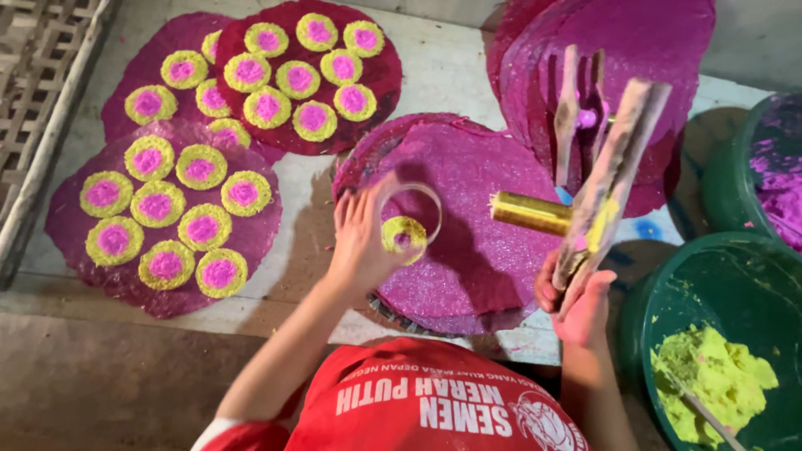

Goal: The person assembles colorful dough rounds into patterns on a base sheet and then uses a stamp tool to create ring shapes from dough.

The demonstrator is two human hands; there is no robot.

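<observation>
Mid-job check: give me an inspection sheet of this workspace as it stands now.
Surface: pale board carrying round magenta sheets.
Job's things: yellow-and-pink disc inside a clear ring on the middle magenta sheet; brass cylinder press with wooden handles.
Clutter: finished discs on the left sheets; green basin of yellow paste; second basin with purple paste.
Grippers: left hand at the ring; right hand grips the press.
Cables: nothing seen.
Surroundings: woven lattice at left.
</observation>
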